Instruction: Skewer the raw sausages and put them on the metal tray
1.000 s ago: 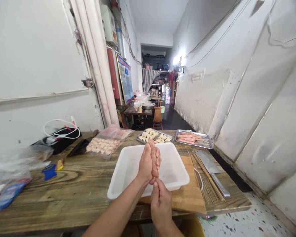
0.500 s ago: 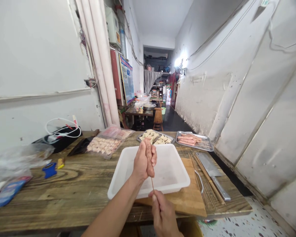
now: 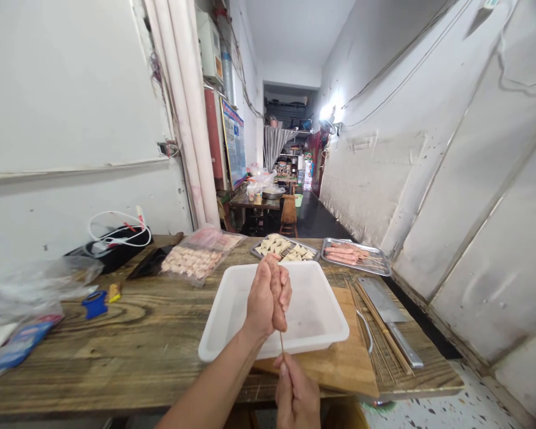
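Meanwhile, a person is working over a white plastic tray [image 3: 316,316] on a wooden table [image 3: 71,363], the left hand [image 3: 262,298] curling its fingers closed around a strip of pink ground meat [image 3: 279,295], while the right hand [image 3: 297,396] is pinching a thin bamboo skewer [image 3: 281,344] between thumb and forefinger just below it. The meat is hanging above the tray's middle, with its upper end hidden partly by the fingers. Beyond the tray, a metal tray [image 3: 386,269] is holding several finished skewers of similar pink meat, and a second metal tray [image 3: 254,256] beside it is carrying pale cubes [image 3: 290,251], apparently not yet handled. Left of the tray, a clear plastic bag [image 3: 192,260] is holding many pale pink pieces, so plenty of food is remaining. Right of the tray, a loose bundle of skewers [image 3: 377,348] and a cleaver [image 3: 377,298] are lying beside a wooden cutting board [image 3: 339,372]. No brand is readable anywhere: a blue-edged packet [image 3: 22,348] left of the tray and a wall poster [image 3: 233,143] far beyond it are showing print too small or blurred to read.
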Motion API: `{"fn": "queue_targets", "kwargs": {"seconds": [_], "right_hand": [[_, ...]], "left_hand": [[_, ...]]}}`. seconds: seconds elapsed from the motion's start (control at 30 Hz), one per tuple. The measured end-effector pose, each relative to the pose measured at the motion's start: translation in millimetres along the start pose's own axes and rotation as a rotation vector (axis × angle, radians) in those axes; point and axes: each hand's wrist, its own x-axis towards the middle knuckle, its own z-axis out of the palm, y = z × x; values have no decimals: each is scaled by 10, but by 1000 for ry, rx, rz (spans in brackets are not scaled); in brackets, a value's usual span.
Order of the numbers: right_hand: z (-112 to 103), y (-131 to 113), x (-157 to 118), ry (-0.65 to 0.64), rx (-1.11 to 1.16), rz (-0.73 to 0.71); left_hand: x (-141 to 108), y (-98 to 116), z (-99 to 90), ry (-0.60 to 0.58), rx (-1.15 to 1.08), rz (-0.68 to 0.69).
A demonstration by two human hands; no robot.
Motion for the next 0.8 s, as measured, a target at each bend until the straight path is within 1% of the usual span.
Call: {"fn": "queue_targets", "kwargs": {"seconds": [0.13, 0.27, 0.4, 0.6, 0.7, 0.8], "right_hand": [[14, -19, 9, 0, -9, 17], [16, -31, 42, -4, -12, 27], [24, -35, 92, -6, 4, 13], [72, 16, 111, 31, 39, -15], [71, 57, 114, 24, 23, -25], [21, 104, 161, -16, -17, -53]], "left_hand": [[-9, -8, -2, -24, -6, -13], [-19, -22, 21, -8, 1, -13], [-36, -42, 39, 9, -12, -25], [-61, -83, 50, -3, 0, -44], [-77, -103, 57, 1, 40, -30], [-106, -115, 71, 28, 117, 13]]}}
